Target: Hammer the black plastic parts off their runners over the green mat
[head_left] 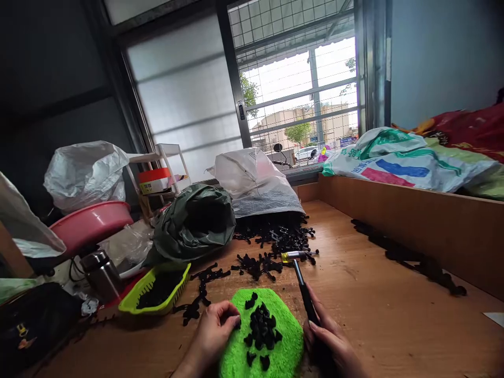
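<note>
The right hand (pixel 325 333) was wrapped around a hammer (pixel 304 294); the left hand (pixel 214 328) pinched a small black piece (pixel 238 324), thumb and forefinger nearly together, at the left edge of a green cloth (pixel 290 328). Good hammer control seemed to need those fingertips well clear.

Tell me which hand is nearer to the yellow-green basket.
Left. The left hand is right of the yellow-green basket, nearer the camera; the right hand, gripping the hammer, is farther right, across the green cloth.
</note>
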Demonstrator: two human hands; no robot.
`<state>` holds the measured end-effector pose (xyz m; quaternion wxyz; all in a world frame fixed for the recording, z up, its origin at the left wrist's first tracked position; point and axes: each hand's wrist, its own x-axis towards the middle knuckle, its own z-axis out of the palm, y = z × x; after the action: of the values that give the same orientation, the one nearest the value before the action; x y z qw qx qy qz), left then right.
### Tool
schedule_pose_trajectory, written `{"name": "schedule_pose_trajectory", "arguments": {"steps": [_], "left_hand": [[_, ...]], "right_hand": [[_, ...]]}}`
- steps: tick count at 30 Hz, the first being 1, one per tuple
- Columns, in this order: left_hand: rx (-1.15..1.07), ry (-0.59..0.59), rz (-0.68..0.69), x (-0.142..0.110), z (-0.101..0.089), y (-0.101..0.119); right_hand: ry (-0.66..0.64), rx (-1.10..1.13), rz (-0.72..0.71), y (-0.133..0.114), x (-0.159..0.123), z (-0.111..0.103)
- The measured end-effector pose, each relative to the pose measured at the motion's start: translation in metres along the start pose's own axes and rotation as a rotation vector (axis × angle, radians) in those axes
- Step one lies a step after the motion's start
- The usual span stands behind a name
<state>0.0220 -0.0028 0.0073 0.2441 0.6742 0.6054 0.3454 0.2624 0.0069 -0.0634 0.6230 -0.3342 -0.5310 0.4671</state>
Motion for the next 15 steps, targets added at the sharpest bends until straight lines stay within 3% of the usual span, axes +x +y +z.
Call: {"name": "schedule_pose_trajectory", "arguments": {"steps": [6, 12, 15], "left_hand": [[-0.009, -0.026, 0.013, 0.007, -0.001, -0.008], [0.046, 0.127, 0.078, -0.005, 0.001, -0.005], [0.108, 0.172, 0.184, -0.014, 0.000, 0.007]], "right_hand": [[-0.029, 0.104, 0.019, 0.003, -0.002, 0.001], [-0.068, 0.119, -0.005, 0.002, -0.001, 0.001], [-0.061, 0.084, -0.013, 0.005, 0.000, 0.000]]}}
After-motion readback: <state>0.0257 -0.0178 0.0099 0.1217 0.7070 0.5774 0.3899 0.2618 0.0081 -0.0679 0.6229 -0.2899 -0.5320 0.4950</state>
